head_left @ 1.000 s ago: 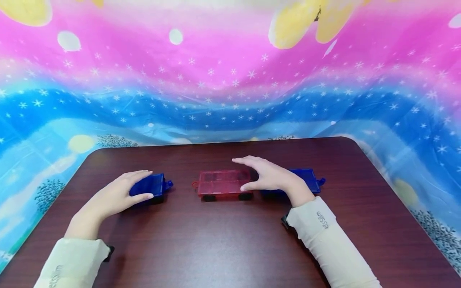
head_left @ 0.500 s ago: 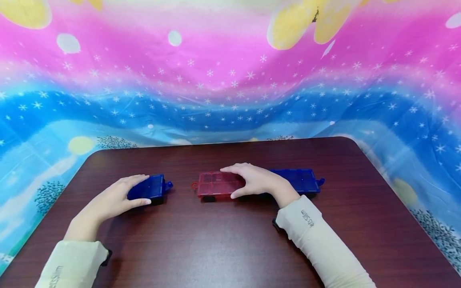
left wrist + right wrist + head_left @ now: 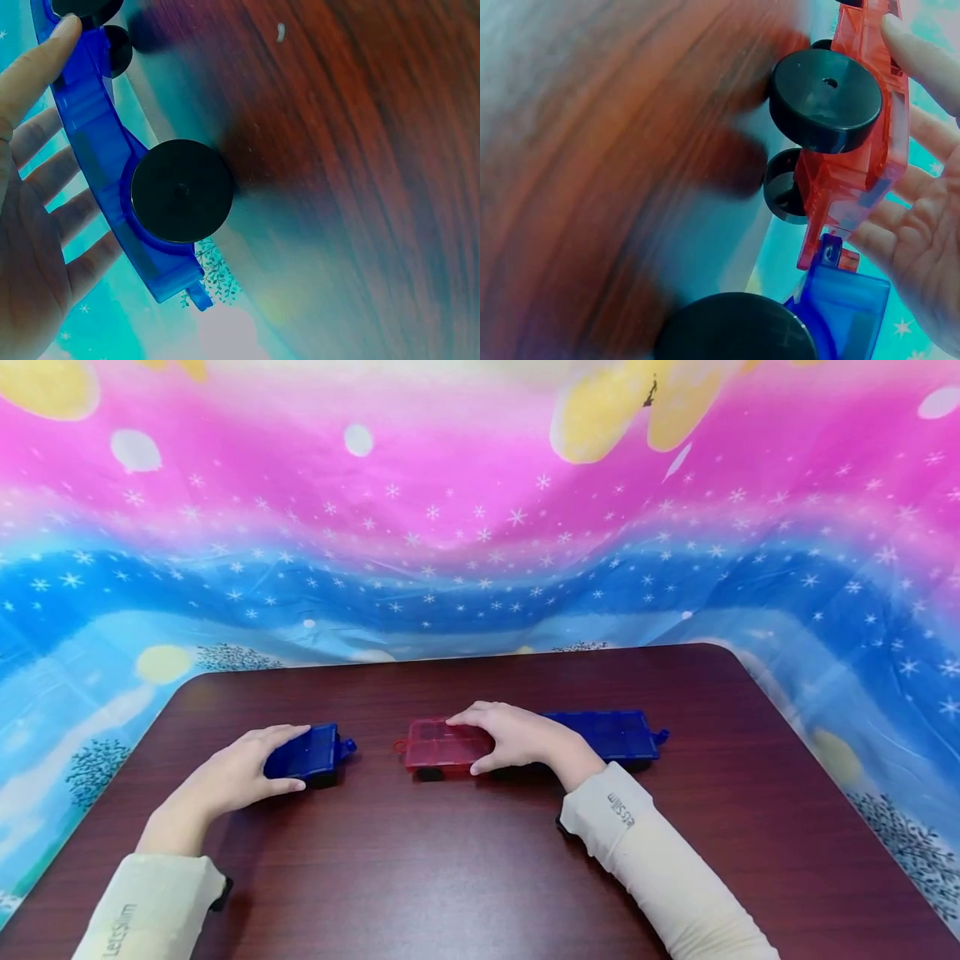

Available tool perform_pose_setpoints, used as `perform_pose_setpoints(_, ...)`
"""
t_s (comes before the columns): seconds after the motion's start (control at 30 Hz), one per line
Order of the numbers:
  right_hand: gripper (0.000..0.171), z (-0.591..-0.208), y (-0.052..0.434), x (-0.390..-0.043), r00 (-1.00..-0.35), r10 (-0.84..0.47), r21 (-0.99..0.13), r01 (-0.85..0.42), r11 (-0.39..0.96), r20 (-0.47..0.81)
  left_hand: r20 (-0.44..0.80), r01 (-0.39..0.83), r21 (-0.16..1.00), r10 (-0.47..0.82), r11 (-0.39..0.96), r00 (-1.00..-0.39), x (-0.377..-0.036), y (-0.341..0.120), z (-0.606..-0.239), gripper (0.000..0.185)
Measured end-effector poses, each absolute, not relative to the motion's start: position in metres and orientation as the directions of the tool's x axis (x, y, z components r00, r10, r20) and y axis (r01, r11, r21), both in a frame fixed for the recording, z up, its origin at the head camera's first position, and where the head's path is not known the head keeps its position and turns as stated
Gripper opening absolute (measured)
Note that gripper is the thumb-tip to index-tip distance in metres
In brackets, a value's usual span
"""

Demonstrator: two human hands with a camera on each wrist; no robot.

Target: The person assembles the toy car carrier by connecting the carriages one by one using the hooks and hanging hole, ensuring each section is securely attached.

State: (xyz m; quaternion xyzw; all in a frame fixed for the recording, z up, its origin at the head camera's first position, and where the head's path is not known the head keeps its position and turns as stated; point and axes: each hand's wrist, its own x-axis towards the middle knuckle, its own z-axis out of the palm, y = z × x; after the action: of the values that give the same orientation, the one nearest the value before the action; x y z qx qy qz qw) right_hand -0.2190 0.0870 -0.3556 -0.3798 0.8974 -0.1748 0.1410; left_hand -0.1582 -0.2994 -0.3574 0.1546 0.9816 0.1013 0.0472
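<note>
A dark reddish-brown wooden table [image 3: 435, 852] with rounded far corners is backed by a draped cloth [image 3: 420, 485], printed in pink and blue with white snowflakes and yellow shapes. Three toy wagons are lined up across the table: two blue, one red. The left blue wagon [image 3: 313, 753] is pinched between the thumb and fingers of a person's left hand [image 3: 240, 768], by which its left end is covered. The red wagon [image 3: 442, 745], at the middle, is gripped likewise by the right hand [image 3: 517, 735]. Its join with the right blue wagon [image 3: 603, 735] is hidden from the head view; in the right wrist view their ends are seen meeting. A gap is left between a blue hook [image 3: 347, 747] and a red ring [image 3: 400, 747]. Both pale sleeves [image 3: 660, 852] are cut off by the lower edge.
</note>
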Motion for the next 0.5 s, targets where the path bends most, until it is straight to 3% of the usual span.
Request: perform_pose_setpoints(0.5,0.063,-0.3565,0.0909,-0.2192,-0.670,-0.736,-0.430,-0.639,0.638,-0.095,-0.052,0.338,0.193,0.354,0.921,-0.934,-0.1621,-0.2906,-0.3550,0.080)
